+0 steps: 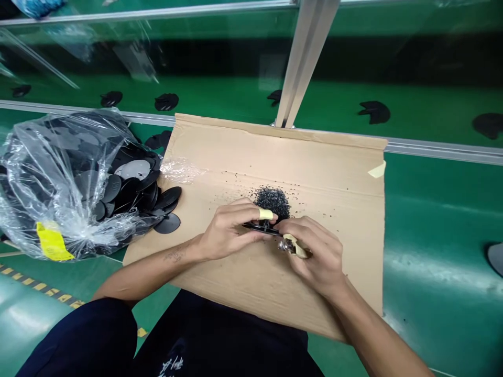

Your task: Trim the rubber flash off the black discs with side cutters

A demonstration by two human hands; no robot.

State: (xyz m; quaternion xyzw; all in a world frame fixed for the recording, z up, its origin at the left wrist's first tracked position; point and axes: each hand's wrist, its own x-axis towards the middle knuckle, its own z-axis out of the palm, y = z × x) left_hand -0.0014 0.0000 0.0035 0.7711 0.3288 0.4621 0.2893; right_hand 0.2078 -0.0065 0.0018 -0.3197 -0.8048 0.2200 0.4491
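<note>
My left hand [231, 228] pinches a thin black plastic disc [257, 226], seen nearly edge-on above the cardboard sheet [220, 277]. A strip of pale yellow tape wraps one of its fingers. My right hand [316, 251] is closed round a small hand tool with a shiny metal head [286, 244], its exact kind partly hidden by the fingers. The right fingertips meet the disc's right edge. Just beyond both hands lies a heap of small black plastic bits [272, 201], with loose crumbs scattered about it.
At the left, a clear plastic bag [55, 173] bulges with black discs, several spilling onto the cardboard [168, 223]. A metal post [304, 63] and rail stand behind the cardboard. More dark discs [375, 112] lie on the green surface beyond. A grey round object [495, 258] sits at far right.
</note>
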